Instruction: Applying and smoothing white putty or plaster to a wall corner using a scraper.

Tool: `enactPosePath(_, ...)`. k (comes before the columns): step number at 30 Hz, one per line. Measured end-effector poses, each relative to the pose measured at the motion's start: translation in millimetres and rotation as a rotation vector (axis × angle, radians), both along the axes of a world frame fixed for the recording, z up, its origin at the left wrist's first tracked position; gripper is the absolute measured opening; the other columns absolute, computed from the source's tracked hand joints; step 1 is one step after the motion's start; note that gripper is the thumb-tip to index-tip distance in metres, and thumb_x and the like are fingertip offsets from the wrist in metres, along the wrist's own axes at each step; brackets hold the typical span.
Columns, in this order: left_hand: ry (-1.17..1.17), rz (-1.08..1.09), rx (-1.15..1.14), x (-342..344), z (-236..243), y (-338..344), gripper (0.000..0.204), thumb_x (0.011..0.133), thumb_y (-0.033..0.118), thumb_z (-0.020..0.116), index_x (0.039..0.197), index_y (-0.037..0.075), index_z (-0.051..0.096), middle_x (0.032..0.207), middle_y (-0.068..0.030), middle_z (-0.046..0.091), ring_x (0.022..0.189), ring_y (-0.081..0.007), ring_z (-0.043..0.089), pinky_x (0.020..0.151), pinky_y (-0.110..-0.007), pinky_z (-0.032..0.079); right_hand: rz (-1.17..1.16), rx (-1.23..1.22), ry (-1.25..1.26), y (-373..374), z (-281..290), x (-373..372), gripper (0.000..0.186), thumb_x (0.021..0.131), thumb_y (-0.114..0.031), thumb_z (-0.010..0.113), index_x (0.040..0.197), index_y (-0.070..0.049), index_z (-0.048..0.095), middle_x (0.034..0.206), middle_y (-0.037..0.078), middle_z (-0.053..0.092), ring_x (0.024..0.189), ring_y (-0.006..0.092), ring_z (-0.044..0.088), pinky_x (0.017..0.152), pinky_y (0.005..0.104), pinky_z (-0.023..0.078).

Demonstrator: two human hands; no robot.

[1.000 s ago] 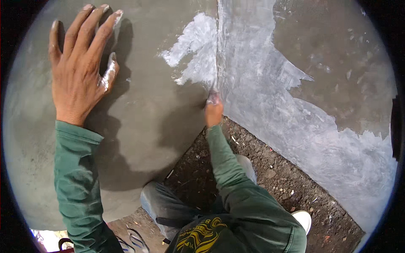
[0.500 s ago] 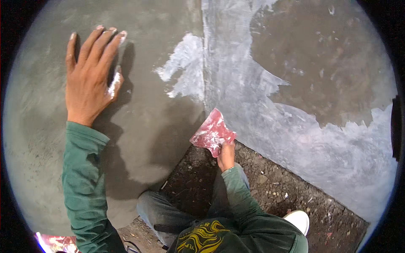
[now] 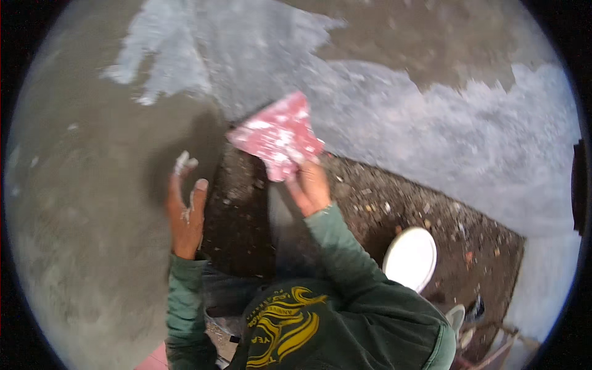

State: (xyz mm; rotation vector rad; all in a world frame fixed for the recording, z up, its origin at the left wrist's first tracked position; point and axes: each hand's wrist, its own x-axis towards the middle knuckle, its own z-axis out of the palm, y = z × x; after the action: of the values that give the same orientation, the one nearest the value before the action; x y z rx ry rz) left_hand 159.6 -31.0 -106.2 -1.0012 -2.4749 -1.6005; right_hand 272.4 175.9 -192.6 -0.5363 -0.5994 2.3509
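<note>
above the dirt floor [image 3: 453, 231], a white-smeared pink sheet [image 3: 277, 137] is clamped at its near corner in the right grip [image 3: 298, 175], seemingly so its broad edge is left free; by the left wall [image 3: 92, 203], the left grip [image 3: 187, 213] is held parted and empty.

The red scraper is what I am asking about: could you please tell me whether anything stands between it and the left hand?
Nothing visible does. The right hand holds the red scraper; between it and the left hand is open space, with grey wall and dark soil behind.
</note>
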Motion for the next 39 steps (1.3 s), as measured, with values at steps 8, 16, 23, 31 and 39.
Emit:
enactPosePath(8,-0.844,-0.122,0.372,51.8,-89.4,72.8,0.037,0.097,0.016,0.057,0.129,-0.002,0.053,0.122,-0.0077,0.059,0.109,-0.0143,0.057,0.094,-0.031,0.045,0.029,0.05,0.021,-40.5,-6.8,6.5,0.03,0.085,0.003,0.066,0.114,-0.003,0.059,0.108,0.005,0.067,0.091,0.0146,0.064,0.081,0.0309,0.053)
enactPosePath(16,-1.023,-0.098,0.431,32.3,-109.9,69.9,0.027,0.095,0.016,0.058,0.12,0.006,0.057,0.112,-0.0027,0.063,0.095,-0.0117,0.063,0.076,-0.033,0.057,-0.062,1.006,-0.78,28.0,-71.0,102.6,0.035,0.083,0.0,0.069,0.117,-0.008,0.067,0.1,0.01,0.071,0.087,0.0161,0.067,0.077,0.0305,0.054)
enactPosePath(23,-1.133,-0.049,0.414,27.7,-120.0,67.6,0.028,0.095,0.019,0.059,0.121,0.008,0.057,0.112,-0.0009,0.063,0.091,-0.0095,0.063,0.071,-0.03,0.056,0.039,1.226,-1.408,47.5,-131.3,214.8,0.034,0.076,-0.009,0.073,0.108,-0.001,0.067,0.089,0.02,0.069,0.082,0.0362,0.067,0.074,0.042,0.053)
enactPosePath(31,-1.044,-0.199,0.325,29.2,-122.4,96.2,0.035,0.094,0.021,0.06,0.126,0.006,0.056,0.112,-0.0018,0.064,0.088,-0.0073,0.063,0.056,-0.024,0.052,-0.135,1.447,-1.429,39.0,-158.8,255.0,0.036,0.074,-0.01,0.07,0.107,0.004,0.065,0.092,0.027,0.066,0.085,0.0436,0.063,0.075,0.0478,0.05)
enactPosePath(39,-0.594,-0.266,-0.076,-105.2,-45.9,46.7,0.039,0.092,0.025,0.063,0.123,0.001,0.059,0.094,-0.0033,0.066,0.07,-0.0086,0.06,0.049,-0.022,0.048,0.014,1.359,-1.716,37.2,-113.2,272.8,0.034,0.074,-0.016,0.072,0.102,0.002,0.068,0.092,0.025,0.067,0.087,0.0404,0.065,0.076,0.0457,0.051)
